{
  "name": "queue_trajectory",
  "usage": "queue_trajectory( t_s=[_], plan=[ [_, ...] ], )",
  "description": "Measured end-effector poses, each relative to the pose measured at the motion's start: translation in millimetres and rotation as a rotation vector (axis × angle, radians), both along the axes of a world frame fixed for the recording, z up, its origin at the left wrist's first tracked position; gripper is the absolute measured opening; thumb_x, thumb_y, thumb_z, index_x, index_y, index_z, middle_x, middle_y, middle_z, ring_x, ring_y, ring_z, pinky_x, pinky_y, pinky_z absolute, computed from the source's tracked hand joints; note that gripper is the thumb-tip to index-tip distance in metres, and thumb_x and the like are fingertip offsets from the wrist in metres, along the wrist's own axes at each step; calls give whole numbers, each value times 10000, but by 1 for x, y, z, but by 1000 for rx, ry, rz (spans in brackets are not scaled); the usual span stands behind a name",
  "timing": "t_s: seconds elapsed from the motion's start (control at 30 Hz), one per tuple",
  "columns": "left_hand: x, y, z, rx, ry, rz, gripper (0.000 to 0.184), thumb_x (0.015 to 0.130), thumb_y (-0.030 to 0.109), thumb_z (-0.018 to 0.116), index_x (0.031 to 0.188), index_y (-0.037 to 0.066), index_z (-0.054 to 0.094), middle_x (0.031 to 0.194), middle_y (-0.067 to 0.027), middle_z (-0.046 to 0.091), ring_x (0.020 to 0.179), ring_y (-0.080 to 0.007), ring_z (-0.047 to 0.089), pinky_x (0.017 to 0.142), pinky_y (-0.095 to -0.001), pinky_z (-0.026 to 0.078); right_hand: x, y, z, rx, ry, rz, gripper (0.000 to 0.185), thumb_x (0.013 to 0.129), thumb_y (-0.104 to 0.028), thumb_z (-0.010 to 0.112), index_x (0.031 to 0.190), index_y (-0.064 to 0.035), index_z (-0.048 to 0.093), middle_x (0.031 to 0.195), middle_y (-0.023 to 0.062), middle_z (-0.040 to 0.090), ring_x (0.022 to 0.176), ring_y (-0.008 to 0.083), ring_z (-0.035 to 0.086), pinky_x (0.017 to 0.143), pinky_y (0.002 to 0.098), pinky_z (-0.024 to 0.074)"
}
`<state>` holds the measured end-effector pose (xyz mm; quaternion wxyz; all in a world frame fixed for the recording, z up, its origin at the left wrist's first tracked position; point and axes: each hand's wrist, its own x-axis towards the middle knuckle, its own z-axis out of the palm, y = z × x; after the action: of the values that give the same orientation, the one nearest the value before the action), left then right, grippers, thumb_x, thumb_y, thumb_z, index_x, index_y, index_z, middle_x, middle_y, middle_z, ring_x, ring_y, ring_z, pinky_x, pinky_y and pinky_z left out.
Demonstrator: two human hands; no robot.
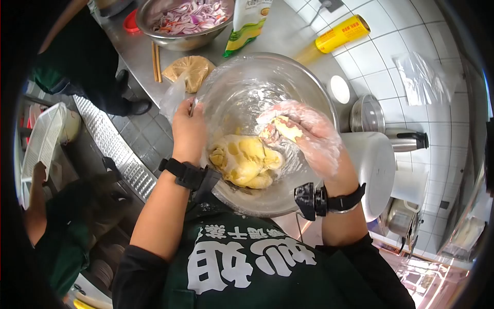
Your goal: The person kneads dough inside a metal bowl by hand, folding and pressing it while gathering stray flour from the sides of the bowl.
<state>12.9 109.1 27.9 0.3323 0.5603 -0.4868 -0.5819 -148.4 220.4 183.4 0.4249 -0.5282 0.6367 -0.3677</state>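
A large steel mixing bowl (pixel 244 57) stands in front of me, its inside smeared with white powder and wet streaks. In it lies a whole raw chicken (pixel 246 159) with yellow skin, patchily coated in white. My left hand (pixel 188 129) is closed on the bowl's left rim. Above the bowl's right side, my right hand (pixel 311 131), caked in white powder, has its fingers curled round a yellow and pinkish piece of raw chicken (pixel 285 127). The fingers partly cover that piece, so its exact cut cannot be made out.
Beyond the bowl are a steel bowl of sliced red onions (pixel 190 18), a green-and-yellow packet (pixel 248 26), a bag of brown powder (pixel 189 72) and chopsticks (pixel 156 62). A yellow roll (pixel 343 33) lies by the tiled wall. A white tub (pixel 368 170) stands right. Two people are at left.
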Motion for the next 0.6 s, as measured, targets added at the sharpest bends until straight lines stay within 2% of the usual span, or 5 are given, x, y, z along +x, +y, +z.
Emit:
queue_trajectory(
  t_s=[0.2,0.3,0.4,0.47,0.6],
  plan=[
    [2,1,0,-27,-13,-19,341,915,133,523,1181,-81,514,1047,-161,617,953,-183,580,835,-279,435,-95,101,-176,660,112,-14,492,919,-318,533,1313,-50,412,1183,171,543,937,232,612,754,344,539],
    [-1,4,-9,-82,8,19,344,918,131,518,1188,-82,509,1052,-161,615,950,-181,577,834,-277,434,-68,119,-195,818,-856,-253,619,943,-270,513,1447,-107,194,1377,177,383,1095,249,546,808,364,529],
    [-1,5,4,-13,-17,38,345,919,131,516,1191,-81,509,1053,-162,615,952,-182,578,840,-276,434,3,81,-147,675,-514,-222,625,916,-342,538,1404,-94,236,1347,219,371,1086,324,551,809,427,537],
    [-2,1,-4,-19,35,44,342,919,131,514,1190,-78,513,1061,-165,615,953,-183,579,844,-276,434,29,87,-200,476,-266,-131,696,877,-349,584,1390,-58,214,1360,272,320,1063,378,558,769,421,551],
    [-4,-2,-6,-50,38,53,334,922,135,509,1182,-75,526,1078,-165,619,959,-184,582,850,-275,434,60,52,-162,400,321,-45,575,821,-297,608,1257,-4,376,888,210,511,782,405,567,647,429,489]
  ],
)
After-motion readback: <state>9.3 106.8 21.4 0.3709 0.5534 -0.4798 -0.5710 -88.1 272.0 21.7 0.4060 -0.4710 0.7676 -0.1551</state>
